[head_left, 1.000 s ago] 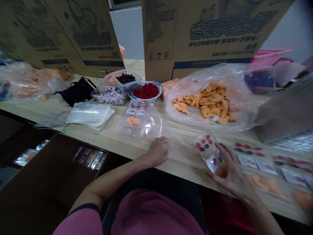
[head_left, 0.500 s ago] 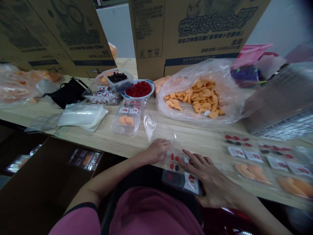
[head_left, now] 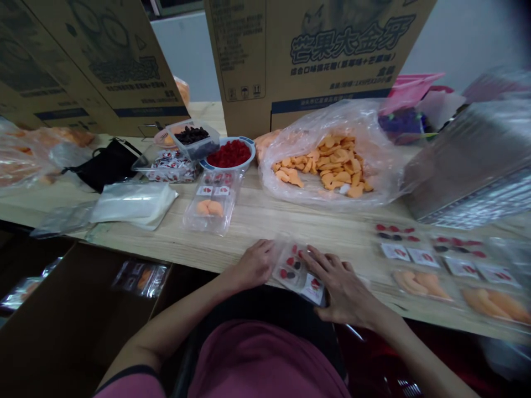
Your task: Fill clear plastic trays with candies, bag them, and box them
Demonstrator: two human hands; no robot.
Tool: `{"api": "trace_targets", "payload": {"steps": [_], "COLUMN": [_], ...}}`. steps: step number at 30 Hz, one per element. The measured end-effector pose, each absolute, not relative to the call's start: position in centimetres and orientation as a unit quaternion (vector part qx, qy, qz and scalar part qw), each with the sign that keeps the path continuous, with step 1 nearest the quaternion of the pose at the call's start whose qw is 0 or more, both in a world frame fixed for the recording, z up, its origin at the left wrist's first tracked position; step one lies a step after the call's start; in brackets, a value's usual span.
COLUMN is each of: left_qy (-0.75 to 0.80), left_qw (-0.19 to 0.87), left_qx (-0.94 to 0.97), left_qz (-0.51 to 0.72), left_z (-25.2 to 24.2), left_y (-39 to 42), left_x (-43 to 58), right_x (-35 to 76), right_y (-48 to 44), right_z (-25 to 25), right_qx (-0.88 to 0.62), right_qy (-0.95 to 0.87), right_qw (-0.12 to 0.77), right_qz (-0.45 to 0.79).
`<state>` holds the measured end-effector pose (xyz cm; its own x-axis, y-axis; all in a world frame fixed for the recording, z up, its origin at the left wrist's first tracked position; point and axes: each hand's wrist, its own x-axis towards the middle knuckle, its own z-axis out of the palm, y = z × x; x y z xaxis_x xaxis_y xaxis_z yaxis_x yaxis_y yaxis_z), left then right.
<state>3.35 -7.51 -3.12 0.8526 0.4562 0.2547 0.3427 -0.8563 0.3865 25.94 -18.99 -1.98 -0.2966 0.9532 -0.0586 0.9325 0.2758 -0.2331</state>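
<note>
Between the two hands, at the edge of the table [head_left: 253,221], is a clear tray [head_left: 295,276] of red and dark pieces; the right hand [head_left: 319,283] grips its end, hiding that part. The left hand [head_left: 255,264] curls beside the other end, though whether it pinches anything cannot be made out

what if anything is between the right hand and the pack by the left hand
Nothing visible: the right hand is at the pack's right side, its fingers over the edge. The left hand is at the opposite side, not between them.
</note>
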Motion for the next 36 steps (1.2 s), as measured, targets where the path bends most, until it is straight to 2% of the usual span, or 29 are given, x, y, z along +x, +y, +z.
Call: {"api": "trace_targets", "payload": {"steps": [10, 21, 30, 36], "left_qy": [0.216, 0.249, 0.26, 0.282], "left_qw": [0.153, 0.139, 0.13, 0.165], "left_qx": [0.929, 0.91, 0.898, 0.882], "left_qz": [0.257, 0.301, 0.331, 0.34], "left_z": [-4.4, -5.1, -4.7, -4.3], "left_y": [-8.8, -8.1, -7.5, -7.6], "left_x": [3.4, 3.3, 3.3, 3.2], "right_x": [24.1, 24.2, 24.6, 25.1], "right_y": [-17.8, -17.5, -18.0, -17.9], "right_z": [-2.6, -2.8, -2.6, -2.4], "right_qx": [-0.667, -0.665, -0.653, -0.654], "right_qy": [-0.741, -0.731, -0.74, -0.742], "right_qw": [0.056, 0.146, 0.147, 0.132], "right_qz": [0.043, 0.049, 0.065, 0.058]}}
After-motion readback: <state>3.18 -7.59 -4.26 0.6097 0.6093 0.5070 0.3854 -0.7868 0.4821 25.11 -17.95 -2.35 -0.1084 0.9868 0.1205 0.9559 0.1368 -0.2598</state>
